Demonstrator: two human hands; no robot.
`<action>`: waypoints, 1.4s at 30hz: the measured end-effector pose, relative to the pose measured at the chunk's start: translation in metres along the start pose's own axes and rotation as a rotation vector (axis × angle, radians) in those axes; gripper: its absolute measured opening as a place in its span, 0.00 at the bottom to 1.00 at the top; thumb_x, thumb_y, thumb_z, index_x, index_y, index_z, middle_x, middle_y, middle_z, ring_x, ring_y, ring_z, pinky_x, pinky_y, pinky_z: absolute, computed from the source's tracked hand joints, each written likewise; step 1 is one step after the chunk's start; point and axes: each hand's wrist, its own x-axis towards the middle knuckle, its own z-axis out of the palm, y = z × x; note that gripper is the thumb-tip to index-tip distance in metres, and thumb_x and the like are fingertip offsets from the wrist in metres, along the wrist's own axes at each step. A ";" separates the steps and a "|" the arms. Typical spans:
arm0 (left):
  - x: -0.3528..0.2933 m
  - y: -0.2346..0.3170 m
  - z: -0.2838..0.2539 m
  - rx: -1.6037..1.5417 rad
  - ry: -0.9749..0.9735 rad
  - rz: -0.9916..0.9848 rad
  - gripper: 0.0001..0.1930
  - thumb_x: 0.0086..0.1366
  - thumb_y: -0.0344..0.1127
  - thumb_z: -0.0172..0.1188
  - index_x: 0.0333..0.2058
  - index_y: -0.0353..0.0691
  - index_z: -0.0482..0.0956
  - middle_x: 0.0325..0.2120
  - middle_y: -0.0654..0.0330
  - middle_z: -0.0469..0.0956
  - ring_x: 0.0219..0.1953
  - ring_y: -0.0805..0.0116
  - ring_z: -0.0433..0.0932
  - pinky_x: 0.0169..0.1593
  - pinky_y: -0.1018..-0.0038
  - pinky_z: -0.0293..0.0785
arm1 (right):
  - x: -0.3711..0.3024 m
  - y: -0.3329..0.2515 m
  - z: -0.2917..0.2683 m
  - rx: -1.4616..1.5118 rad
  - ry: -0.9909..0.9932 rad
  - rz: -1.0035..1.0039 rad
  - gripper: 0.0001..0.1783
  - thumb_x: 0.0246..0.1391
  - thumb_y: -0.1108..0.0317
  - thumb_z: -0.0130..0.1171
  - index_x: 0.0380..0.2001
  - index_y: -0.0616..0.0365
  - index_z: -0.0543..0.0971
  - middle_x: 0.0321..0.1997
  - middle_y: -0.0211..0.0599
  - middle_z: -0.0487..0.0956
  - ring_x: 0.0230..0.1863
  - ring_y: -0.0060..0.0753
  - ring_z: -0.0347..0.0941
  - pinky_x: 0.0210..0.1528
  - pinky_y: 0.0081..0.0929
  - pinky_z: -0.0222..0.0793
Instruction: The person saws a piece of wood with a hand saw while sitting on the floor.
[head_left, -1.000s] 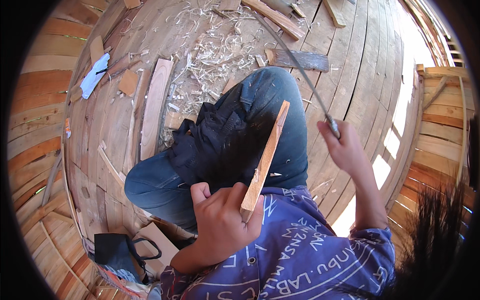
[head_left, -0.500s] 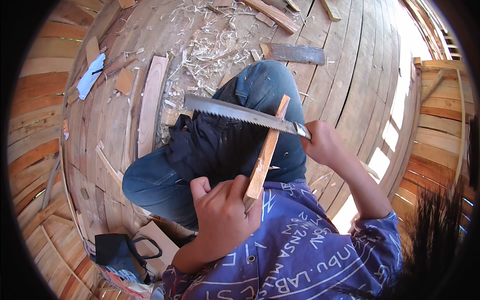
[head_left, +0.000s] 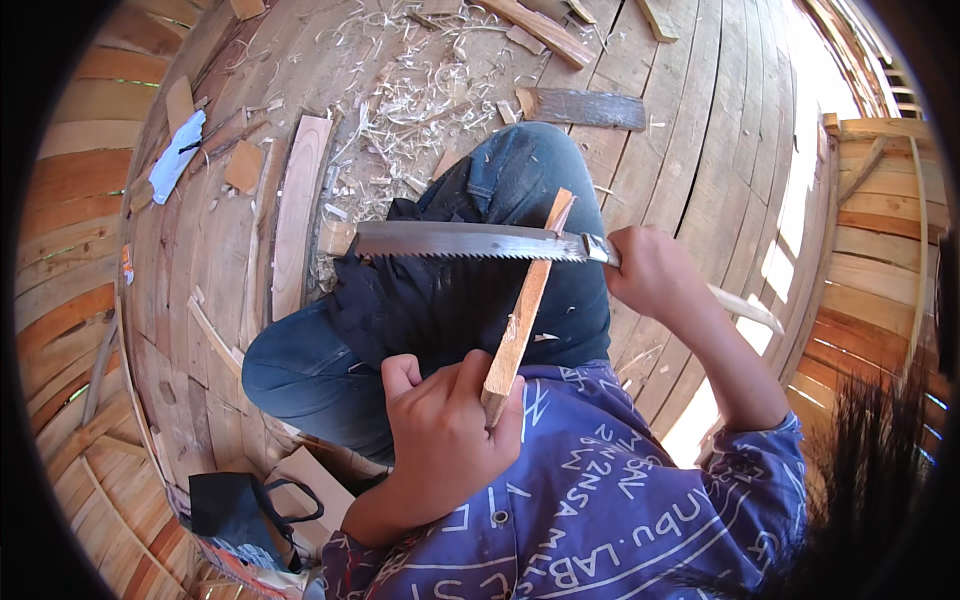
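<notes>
While the saw [head_left: 450, 240] shines silver, the stick [head_left: 521, 322] looks tan.

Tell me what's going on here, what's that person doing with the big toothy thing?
Someone is sitting on a plank floor with a saw and some wood. Their left hand grips the near end of a strip of wood. Their right hand holds the saw by its handle, with the blade crossing the strip toward its far end. I can't tell whether the teeth are cutting in. Curly shavings lie scattered beyond their knees.
</notes>
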 end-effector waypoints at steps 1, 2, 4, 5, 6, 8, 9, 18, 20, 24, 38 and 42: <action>-0.001 0.001 -0.004 0.006 -0.001 0.006 0.10 0.56 0.35 0.63 0.23 0.42 0.69 0.13 0.63 0.66 0.16 0.64 0.70 0.35 0.62 0.55 | -0.005 -0.012 -0.003 0.024 -0.013 -0.013 0.08 0.45 0.71 0.55 0.21 0.66 0.78 0.21 0.60 0.76 0.27 0.64 0.75 0.34 0.52 0.73; 0.000 0.002 -0.008 0.012 -0.002 0.011 0.11 0.56 0.35 0.63 0.23 0.42 0.69 0.13 0.62 0.66 0.16 0.64 0.70 0.36 0.62 0.55 | -0.011 -0.023 -0.006 0.048 -0.026 -0.026 0.07 0.44 0.72 0.55 0.21 0.66 0.78 0.21 0.60 0.76 0.27 0.64 0.75 0.35 0.52 0.73; -0.004 0.002 -0.007 0.016 -0.036 -0.028 0.11 0.56 0.35 0.63 0.22 0.42 0.69 0.12 0.62 0.66 0.16 0.62 0.69 0.36 0.62 0.55 | -0.019 -0.023 0.004 0.120 -0.026 -0.129 0.08 0.44 0.71 0.56 0.21 0.66 0.79 0.20 0.60 0.76 0.27 0.65 0.75 0.34 0.51 0.73; -0.005 -0.002 0.000 0.013 -0.039 -0.044 0.11 0.56 0.35 0.62 0.22 0.42 0.69 0.12 0.62 0.66 0.15 0.62 0.69 0.36 0.62 0.55 | -0.003 -0.004 0.014 0.047 -0.011 -0.056 0.08 0.44 0.71 0.57 0.22 0.67 0.79 0.21 0.60 0.76 0.27 0.65 0.75 0.34 0.51 0.73; 0.004 -0.006 0.004 0.016 0.000 -0.032 0.11 0.56 0.35 0.62 0.22 0.42 0.69 0.12 0.61 0.66 0.15 0.61 0.68 0.35 0.62 0.56 | 0.021 0.007 0.008 -0.047 0.048 0.001 0.09 0.44 0.70 0.57 0.22 0.67 0.79 0.21 0.59 0.77 0.28 0.65 0.75 0.35 0.51 0.73; 0.008 -0.005 -0.002 -0.020 -0.005 -0.001 0.10 0.57 0.36 0.62 0.22 0.42 0.70 0.12 0.61 0.67 0.15 0.60 0.68 0.36 0.62 0.56 | 0.003 0.002 0.008 -0.012 0.031 0.014 0.10 0.44 0.69 0.57 0.22 0.67 0.79 0.22 0.58 0.77 0.29 0.64 0.75 0.35 0.50 0.73; 0.007 -0.006 -0.002 -0.024 -0.003 -0.017 0.10 0.57 0.36 0.62 0.23 0.42 0.70 0.12 0.61 0.67 0.15 0.60 0.68 0.36 0.62 0.56 | 0.003 0.000 0.008 -0.053 0.047 -0.009 0.10 0.46 0.68 0.57 0.22 0.67 0.78 0.23 0.56 0.77 0.29 0.62 0.76 0.34 0.50 0.73; 0.003 -0.007 -0.010 -0.073 0.002 -0.021 0.08 0.58 0.36 0.60 0.24 0.39 0.73 0.11 0.61 0.66 0.11 0.62 0.63 0.37 0.64 0.54 | 0.054 0.028 -0.005 -0.370 0.369 0.151 0.10 0.51 0.66 0.52 0.25 0.62 0.77 0.22 0.52 0.78 0.26 0.55 0.77 0.30 0.46 0.73; 0.004 -0.008 -0.012 -0.076 0.001 -0.045 0.08 0.58 0.36 0.60 0.25 0.39 0.74 0.11 0.61 0.66 0.11 0.62 0.64 0.37 0.64 0.54 | 0.053 0.061 -0.033 -0.454 0.355 0.089 0.10 0.52 0.66 0.52 0.25 0.62 0.77 0.21 0.51 0.78 0.26 0.56 0.77 0.30 0.47 0.73; 0.004 -0.007 -0.010 -0.058 -0.026 -0.087 0.09 0.58 0.36 0.61 0.24 0.38 0.73 0.13 0.60 0.66 0.12 0.63 0.65 0.38 0.63 0.55 | 0.016 0.021 -0.035 0.095 0.190 0.137 0.11 0.51 0.71 0.53 0.21 0.68 0.77 0.21 0.59 0.75 0.25 0.59 0.75 0.30 0.48 0.68; 0.002 -0.010 -0.008 -0.016 -0.042 -0.059 0.08 0.57 0.34 0.62 0.26 0.36 0.74 0.15 0.60 0.69 0.14 0.62 0.67 0.38 0.63 0.55 | 0.006 -0.015 0.015 0.158 -0.009 -0.110 0.12 0.46 0.67 0.56 0.19 0.67 0.77 0.21 0.62 0.76 0.26 0.64 0.75 0.33 0.52 0.73; -0.003 -0.016 -0.005 -0.016 -0.009 -0.063 0.09 0.57 0.34 0.62 0.29 0.34 0.74 0.15 0.59 0.71 0.14 0.62 0.68 0.39 0.63 0.56 | 0.016 0.003 0.022 0.091 0.053 0.048 0.11 0.47 0.69 0.55 0.20 0.67 0.77 0.21 0.62 0.76 0.27 0.65 0.75 0.33 0.51 0.73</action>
